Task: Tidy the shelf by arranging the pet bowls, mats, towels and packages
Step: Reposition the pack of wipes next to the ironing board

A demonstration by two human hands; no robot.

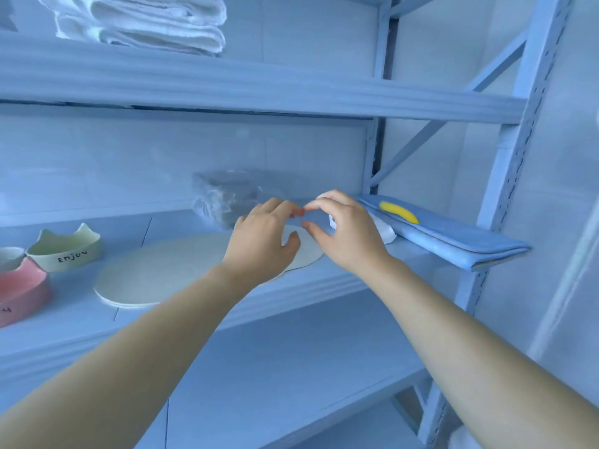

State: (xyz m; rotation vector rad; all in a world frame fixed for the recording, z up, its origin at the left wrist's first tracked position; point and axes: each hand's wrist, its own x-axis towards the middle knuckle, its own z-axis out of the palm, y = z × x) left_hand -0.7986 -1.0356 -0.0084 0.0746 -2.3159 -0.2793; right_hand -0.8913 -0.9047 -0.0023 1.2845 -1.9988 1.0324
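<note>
On the middle shelf (324, 286) lies a round pale mat (162, 273). My left hand (262, 241) hovers over the mat's right edge, fingers curled and apart, holding nothing. My right hand (343, 231) is beside it, fingers apart and empty, fingertips nearly touching the left hand's. Behind the hands sits a clear plastic package (227, 196). A folded blue mat with a yellow patch (447, 231) lies at the right end, a white item (385, 233) tucked at its left. At the left stand a cream cat-ear bowl marked "Enjoy" (64, 251) and a pink bowl (19, 290).
Folded white towels (142, 21) are stacked on the upper shelf. The shelf's metal upright and diagonal brace (505, 176) stand at the right. A lower shelf board (291, 367) runs beneath my forearms. A third bowl's rim (9, 256) shows at the far left.
</note>
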